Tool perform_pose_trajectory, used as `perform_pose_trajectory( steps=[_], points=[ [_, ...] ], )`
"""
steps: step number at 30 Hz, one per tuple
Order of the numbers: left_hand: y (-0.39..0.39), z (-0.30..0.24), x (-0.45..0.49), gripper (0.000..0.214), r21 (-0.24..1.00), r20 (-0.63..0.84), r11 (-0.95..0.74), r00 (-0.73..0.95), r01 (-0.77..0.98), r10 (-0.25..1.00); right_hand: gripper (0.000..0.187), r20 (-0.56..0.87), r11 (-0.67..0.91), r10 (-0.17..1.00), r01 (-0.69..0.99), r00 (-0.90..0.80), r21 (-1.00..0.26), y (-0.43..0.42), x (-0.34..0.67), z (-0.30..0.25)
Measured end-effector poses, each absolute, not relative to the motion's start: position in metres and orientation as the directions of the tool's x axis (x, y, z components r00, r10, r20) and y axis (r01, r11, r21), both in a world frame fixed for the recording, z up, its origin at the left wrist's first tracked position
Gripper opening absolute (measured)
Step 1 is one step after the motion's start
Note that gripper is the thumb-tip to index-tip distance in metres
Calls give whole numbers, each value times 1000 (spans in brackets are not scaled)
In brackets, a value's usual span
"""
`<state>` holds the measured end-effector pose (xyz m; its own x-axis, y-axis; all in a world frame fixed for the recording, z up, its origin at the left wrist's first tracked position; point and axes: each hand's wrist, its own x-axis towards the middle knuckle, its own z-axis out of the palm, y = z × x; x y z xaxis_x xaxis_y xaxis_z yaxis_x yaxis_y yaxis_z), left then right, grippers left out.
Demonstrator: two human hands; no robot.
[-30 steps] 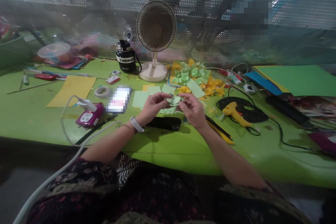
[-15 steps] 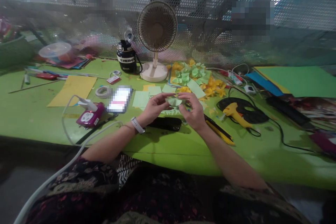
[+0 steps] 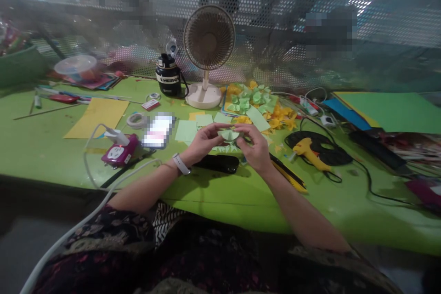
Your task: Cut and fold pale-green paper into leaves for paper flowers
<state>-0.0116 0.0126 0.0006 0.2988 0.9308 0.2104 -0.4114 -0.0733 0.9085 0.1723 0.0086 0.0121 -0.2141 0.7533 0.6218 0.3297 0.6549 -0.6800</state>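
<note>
Both hands are raised over the green table (image 3: 55, 147), pinching a small folded piece of pale green paper (image 3: 228, 135) between them. My left hand (image 3: 206, 141) grips its left side, and my right hand (image 3: 253, 147) holds its right side. A white watch (image 3: 181, 164) sits on my left wrist. Just behind my hands lie loose pale green paper squares (image 3: 186, 131). A black case (image 3: 217, 163) rests below my hands, and a yellow utility knife (image 3: 288, 173) lies to the right.
Behind my hands are a heap of green and yellow paper flowers (image 3: 257, 103), a fan (image 3: 209, 50) and a black flask (image 3: 168, 75). A yellow glue gun (image 3: 308, 151), magenta power socket (image 3: 119, 150), tape roll (image 3: 136, 120) and phone (image 3: 158, 130) surround them.
My fingers have drawn closer around the green paper, which now looks more tightly folded and cupped. The whole view has drifted slightly, with the table items sitting a little further right.
</note>
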Motion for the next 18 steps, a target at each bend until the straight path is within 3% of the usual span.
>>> perform_pose_trajectory(
  steps=[13, 18],
  points=[
    [9, 4, -10, 50, 934, 255, -161, 279, -320, 926, 17, 642, 689, 722, 361, -260, -628, 10, 174, 13],
    [9, 4, -10, 53, 925, 243, -132, 289, -357, 926, 20, 715, 751, 644, 406, -273, -521, 11, 175, 12]
  ],
)
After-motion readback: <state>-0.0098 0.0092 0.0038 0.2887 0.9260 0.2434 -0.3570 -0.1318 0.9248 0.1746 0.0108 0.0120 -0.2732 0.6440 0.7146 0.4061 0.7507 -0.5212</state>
